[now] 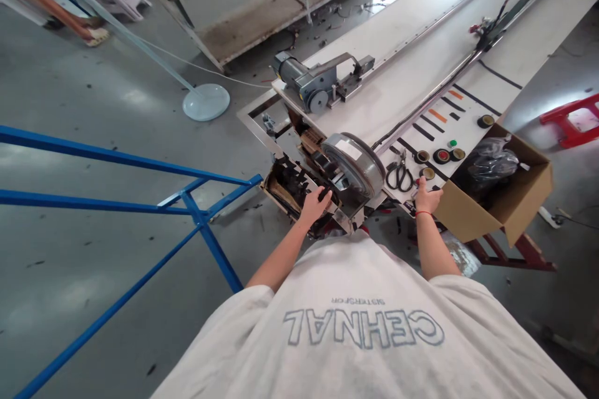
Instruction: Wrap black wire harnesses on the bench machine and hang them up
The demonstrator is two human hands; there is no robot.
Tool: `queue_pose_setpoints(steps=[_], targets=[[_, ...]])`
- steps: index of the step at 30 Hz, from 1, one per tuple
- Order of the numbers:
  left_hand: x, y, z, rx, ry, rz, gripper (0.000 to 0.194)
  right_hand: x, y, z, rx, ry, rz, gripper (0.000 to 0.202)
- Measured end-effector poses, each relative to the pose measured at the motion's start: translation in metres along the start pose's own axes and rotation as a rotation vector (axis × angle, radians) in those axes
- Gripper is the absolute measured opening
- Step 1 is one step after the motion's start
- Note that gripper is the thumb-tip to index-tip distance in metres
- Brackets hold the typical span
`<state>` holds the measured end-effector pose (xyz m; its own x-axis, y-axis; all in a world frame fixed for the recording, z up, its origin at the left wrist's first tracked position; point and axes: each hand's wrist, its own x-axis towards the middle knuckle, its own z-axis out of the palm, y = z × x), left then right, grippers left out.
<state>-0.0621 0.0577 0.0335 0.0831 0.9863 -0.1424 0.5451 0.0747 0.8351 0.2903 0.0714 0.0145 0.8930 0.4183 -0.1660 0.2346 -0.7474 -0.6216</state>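
At the near end of the long white table (pixel 397 31), my left hand (pixel 317 204) is closed around a small black piece beside the round grey machine (pixel 358 165). A box with black pieces (pixel 285 184) lies just left of that hand. My right hand (pixel 427 197), with a red band at its wrist, rests at the table's front edge with its fingers curled; what it holds, if anything, is too small to make out. Black-handled scissors (pixel 399 176) lie to its left, and a roll of tape (pixel 427 173) is just beyond it.
An open cardboard box (pixel 482 212) with plastic bags stands at the right. A motor unit (pixel 304 84) sits on the table's far left edge. Blue metal bars (pixel 201 215) reach in from the left. A red stool (pixel 573 121) is far right; a person's foot (pixel 96 35) shows upper left.
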Motion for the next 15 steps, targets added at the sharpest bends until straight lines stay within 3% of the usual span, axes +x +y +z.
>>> queue_pose_setpoints(steps=[7,13,15], targets=[[-0.010,0.005,0.001,-0.302,-0.101,-0.031,0.032,-0.001,-0.001,0.000,0.004,0.002,-0.014,0.079],[-0.020,-0.022,0.004,-0.196,-0.253,-0.071,0.035,-0.003,-0.001,-0.001,-0.019,-0.023,0.009,0.087],[-0.025,-0.024,0.002,-0.127,-0.153,-0.059,0.033,-0.004,-0.001,-0.001,-0.008,-0.024,0.013,0.086]])
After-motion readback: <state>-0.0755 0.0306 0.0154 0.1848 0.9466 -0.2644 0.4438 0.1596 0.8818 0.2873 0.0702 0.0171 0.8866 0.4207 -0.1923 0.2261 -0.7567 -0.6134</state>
